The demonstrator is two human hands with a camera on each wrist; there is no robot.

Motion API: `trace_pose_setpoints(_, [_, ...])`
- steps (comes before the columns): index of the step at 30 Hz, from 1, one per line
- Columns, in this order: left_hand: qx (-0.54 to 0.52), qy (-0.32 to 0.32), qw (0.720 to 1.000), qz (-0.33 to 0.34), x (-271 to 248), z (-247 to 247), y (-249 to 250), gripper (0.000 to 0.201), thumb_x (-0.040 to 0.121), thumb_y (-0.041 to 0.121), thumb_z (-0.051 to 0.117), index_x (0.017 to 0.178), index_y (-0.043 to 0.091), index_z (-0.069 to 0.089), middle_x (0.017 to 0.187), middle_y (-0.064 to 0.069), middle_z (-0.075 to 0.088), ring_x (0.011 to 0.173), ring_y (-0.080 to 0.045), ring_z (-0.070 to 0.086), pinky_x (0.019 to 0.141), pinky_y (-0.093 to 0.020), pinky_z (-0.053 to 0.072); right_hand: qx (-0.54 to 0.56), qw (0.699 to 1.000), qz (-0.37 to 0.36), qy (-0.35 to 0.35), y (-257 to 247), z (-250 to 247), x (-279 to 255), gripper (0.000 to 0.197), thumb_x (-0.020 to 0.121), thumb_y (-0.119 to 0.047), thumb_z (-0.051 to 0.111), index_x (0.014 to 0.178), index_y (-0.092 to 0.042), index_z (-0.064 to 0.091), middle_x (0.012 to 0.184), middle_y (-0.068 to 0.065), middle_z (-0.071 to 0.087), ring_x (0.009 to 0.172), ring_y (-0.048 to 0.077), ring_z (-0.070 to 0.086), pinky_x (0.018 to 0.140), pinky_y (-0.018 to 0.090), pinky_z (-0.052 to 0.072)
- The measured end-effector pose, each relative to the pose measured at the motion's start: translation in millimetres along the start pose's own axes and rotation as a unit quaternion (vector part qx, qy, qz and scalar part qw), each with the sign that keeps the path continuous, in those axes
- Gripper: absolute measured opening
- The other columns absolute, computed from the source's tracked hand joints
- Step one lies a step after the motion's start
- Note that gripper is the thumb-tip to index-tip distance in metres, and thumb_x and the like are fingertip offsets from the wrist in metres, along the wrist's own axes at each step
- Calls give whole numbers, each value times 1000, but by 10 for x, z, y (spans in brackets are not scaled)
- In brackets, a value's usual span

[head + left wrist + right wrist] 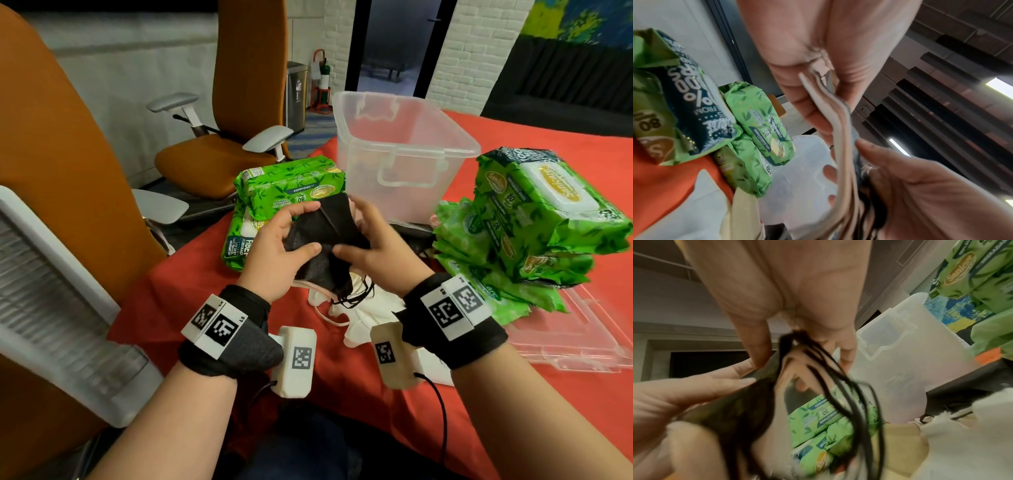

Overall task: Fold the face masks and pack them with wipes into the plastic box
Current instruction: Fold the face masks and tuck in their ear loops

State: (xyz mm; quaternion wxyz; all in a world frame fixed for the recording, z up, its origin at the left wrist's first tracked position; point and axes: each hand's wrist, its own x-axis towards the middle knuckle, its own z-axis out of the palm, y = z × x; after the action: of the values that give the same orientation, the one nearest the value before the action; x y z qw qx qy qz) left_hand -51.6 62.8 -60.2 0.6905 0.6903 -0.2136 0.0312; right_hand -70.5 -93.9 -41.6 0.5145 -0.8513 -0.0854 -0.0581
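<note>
Both hands hold a black face mask (325, 233) up over the red table, in front of my chest. My left hand (305, 229) pinches its left side between thumb and fingers. On the other side, my right hand (352, 233) grips it the same way. The black ear loops (849, 394) dangle below. In the left wrist view the mask (840, 129) shows edge-on, with pale layers against the dark one. White masks (363, 308) lie on the cloth beneath. The clear plastic box (455, 147) stands open behind the hands.
A pile of green wipes packs (287, 192) sits left of the box, and a taller, leaning pile (534, 219) is at its right. The clear lid (582, 339) lies flat at the right. Orange office chairs (239, 102) stand off the table's left edge.
</note>
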Motion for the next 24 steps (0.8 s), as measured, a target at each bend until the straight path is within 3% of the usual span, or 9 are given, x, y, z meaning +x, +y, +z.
trace_pose_setpoints(2, [-9,-10,1000,-6,-5,-1,12,64,77,-16,61,117,32,50,107,-7,67,100,-12,65,89,-27,51,31,997,-21,65,-19,-71,31,59,71,-34,63,120,-54,38,92,6,54,82,19,57,82,38,49])
trace_pose_setpoints(5, [-1,-29,1000,-6,-19,14,17,68,76,-17,63,119,35,50,104,-6,69,99,-13,66,91,-28,51,-12,993,-52,102,-82,-158,81,39,77,-24,69,110,-40,57,84,-2,55,70,13,52,74,30,46])
trace_pose_setpoints(9, [10,-32,999,1,-18,11,-9,65,74,-16,64,113,35,56,106,-1,68,101,-11,64,95,-31,48,-66,980,-71,172,-99,-158,81,17,72,-15,76,79,-28,68,78,-6,62,70,12,58,73,29,49])
trace_pose_setpoints(13, [-4,-27,1000,3,-23,6,-20,63,74,-15,64,111,35,58,103,-3,69,96,-11,65,92,-32,50,-94,969,-115,199,-72,-139,32,13,67,-11,79,73,-20,71,85,-4,56,81,0,54,71,5,36])
trace_pose_setpoints(14, [1,-26,1000,7,-24,8,-21,61,73,-15,65,109,34,59,104,0,69,98,-9,64,95,-31,48,-94,970,-123,185,-74,-139,19,12,68,-11,78,73,-19,70,86,-3,56,82,-2,52,71,3,34])
trace_pose_setpoints(17, [17,-11,1000,-8,-19,13,-38,47,74,-10,68,98,30,62,97,10,68,92,0,63,97,-33,48,-80,982,-115,125,-98,-132,-1,26,79,-10,69,72,-29,52,77,-12,57,72,-2,50,67,7,34])
trace_pose_setpoints(19, [19,-6,999,-28,-19,18,-50,35,75,0,71,93,29,65,88,14,70,84,-2,64,88,-32,51,-78,985,-107,113,-92,-124,6,33,84,-10,64,74,-33,43,69,-14,52,65,-1,47,64,12,35])
trace_pose_setpoints(22, [-1,-6,999,-34,-35,37,-26,25,82,2,66,88,26,67,76,16,71,77,-2,65,78,-24,52,-90,986,-94,104,-98,-111,6,26,85,-15,62,86,-29,40,68,3,56,62,13,44,66,32,40])
trace_pose_setpoints(24, [-13,-4,999,-31,-39,44,-7,24,83,2,64,89,25,67,75,16,71,76,-1,65,75,-21,52,-81,988,-86,98,-119,-117,-1,27,85,-14,61,95,-24,38,70,19,57,61,20,44,63,38,42])
